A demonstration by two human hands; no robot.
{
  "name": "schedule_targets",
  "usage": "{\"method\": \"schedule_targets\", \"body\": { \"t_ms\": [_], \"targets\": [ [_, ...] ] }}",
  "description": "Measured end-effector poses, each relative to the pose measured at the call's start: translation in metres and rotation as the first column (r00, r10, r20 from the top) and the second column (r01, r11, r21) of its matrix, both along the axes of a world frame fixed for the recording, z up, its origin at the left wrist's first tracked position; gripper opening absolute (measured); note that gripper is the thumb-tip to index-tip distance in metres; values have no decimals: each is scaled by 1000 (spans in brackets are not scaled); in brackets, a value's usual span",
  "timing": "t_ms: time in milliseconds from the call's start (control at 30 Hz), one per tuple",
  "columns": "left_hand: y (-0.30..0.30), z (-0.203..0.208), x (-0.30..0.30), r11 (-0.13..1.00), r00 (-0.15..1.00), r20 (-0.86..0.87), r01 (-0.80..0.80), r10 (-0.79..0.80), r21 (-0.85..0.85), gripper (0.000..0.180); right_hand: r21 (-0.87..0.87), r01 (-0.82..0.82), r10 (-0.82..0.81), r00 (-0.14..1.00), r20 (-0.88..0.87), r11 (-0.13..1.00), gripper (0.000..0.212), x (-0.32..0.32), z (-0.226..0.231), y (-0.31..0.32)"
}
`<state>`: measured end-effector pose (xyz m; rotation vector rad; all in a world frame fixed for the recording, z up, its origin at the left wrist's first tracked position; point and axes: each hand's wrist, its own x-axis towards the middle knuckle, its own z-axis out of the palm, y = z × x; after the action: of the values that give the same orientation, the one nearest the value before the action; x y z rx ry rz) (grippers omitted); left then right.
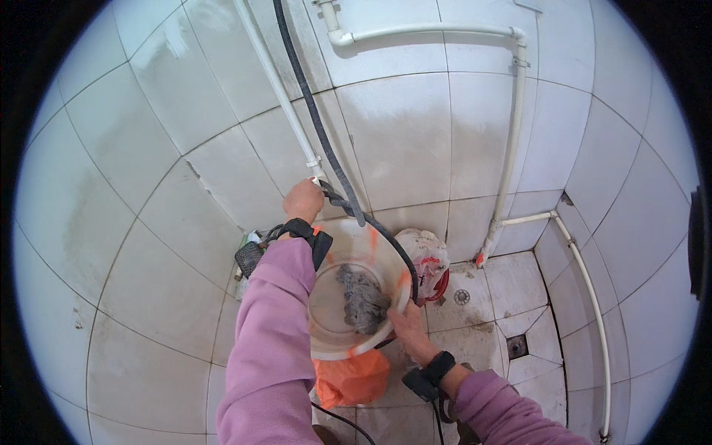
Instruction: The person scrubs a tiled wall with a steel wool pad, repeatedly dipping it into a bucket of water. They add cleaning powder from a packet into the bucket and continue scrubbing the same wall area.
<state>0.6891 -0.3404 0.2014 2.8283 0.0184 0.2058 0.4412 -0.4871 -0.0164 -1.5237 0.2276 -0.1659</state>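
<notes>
My left hand is closed at the lower end of a white wall pipe, on what looks like its tap; the fingers are partly hidden. A black hose winds around that spot and curves down to the right. Below is a whitish plastic bucket with orange marks, a wet grey cloth lying inside. My right hand grips the bucket's right rim, close to where the hose passes down. Another dark hose length hangs from above, ending over the bucket.
An orange plastic bag lies under the bucket. Right of it, a clear bag sits over a red container. Small items stand in the left corner. A floor drain and white pipes are at the right.
</notes>
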Motion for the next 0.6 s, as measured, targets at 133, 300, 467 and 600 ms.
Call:
{"method": "schedule_targets", "body": {
  "t_ms": [133, 300, 467, 600],
  "targets": [
    [5, -11, 16, 998, 998, 27, 58, -58, -19, 23, 61, -1, 6, 996, -87, 998, 37, 0, 7, 2],
    [2, -16, 35, 974, 970, -136, 185, -202, -131, 22, 59, 29, -26, 999, -45, 998, 37, 0, 14, 6],
    [-1, -12, 26, 851, 975, -133, 82, -175, -518, 31, 41, 15, -14, 1000, -17, 999, 38, 3, 11, 2],
    [0, -3, 15, 855, 975, -135, 86, -179, -512, 38, -45, 5, -6, 1000, -30, 999, 40, 1, 18, -1]
  ]
}}
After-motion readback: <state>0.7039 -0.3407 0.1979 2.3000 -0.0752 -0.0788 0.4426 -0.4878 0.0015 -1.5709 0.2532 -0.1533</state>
